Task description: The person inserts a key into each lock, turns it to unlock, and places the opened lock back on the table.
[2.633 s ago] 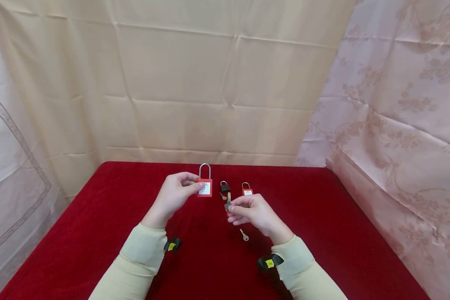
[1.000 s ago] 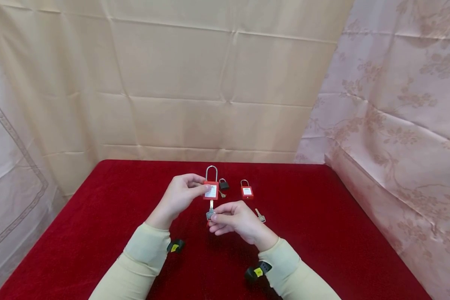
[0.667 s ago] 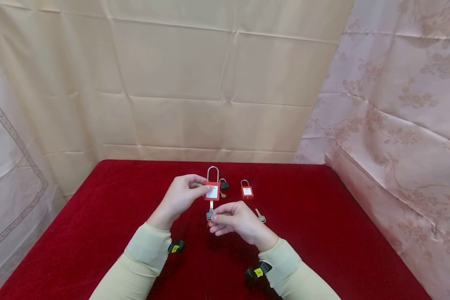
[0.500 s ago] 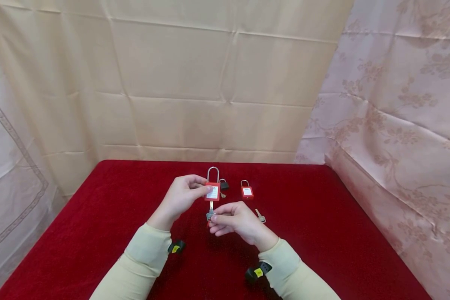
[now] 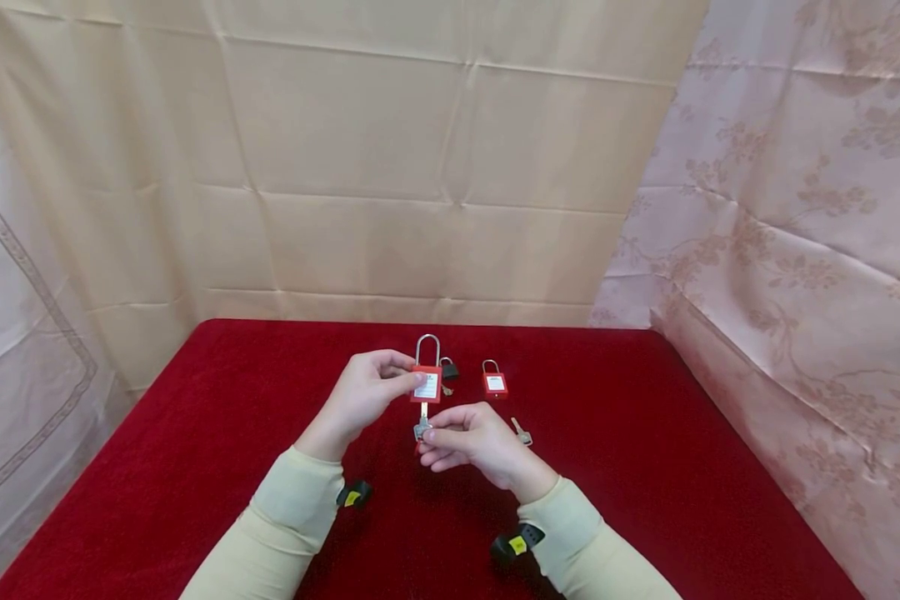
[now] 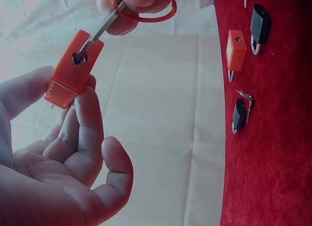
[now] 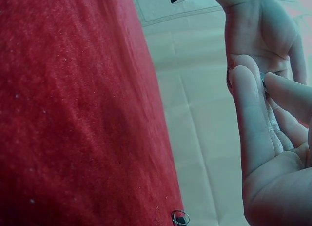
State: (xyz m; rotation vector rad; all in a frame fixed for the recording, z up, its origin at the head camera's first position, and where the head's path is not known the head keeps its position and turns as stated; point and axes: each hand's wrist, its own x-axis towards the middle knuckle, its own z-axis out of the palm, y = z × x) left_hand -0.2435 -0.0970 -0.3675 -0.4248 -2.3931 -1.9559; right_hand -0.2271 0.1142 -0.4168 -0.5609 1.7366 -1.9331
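My left hand (image 5: 363,392) holds a red padlock (image 5: 426,387) by its body between thumb and fingers, its long silver shackle up and its white label towards me. Below the padlock, my right hand (image 5: 472,440) pinches a key (image 5: 422,427) by its bow, blade pointing up. In the left wrist view the tip of the key (image 6: 103,27) is right at the keyhole in the underside of the padlock (image 6: 66,82). A red ring (image 6: 172,12) hangs from the key's bow. The right wrist view shows my right fingers (image 7: 251,118) pinching, with the key mostly hidden.
On the red cloth (image 5: 645,467) lie a second red padlock (image 5: 495,384), a small black padlock (image 5: 451,371) with small keys (image 5: 447,390) beside it, and a loose key (image 5: 522,432) behind my right wrist. The left wrist view adds a larger black padlock (image 6: 261,23).
The left hand has moved right with the red padlock. The right hand has brought the key left, under it. Over the last second the padlock has only shifted slightly right and down.
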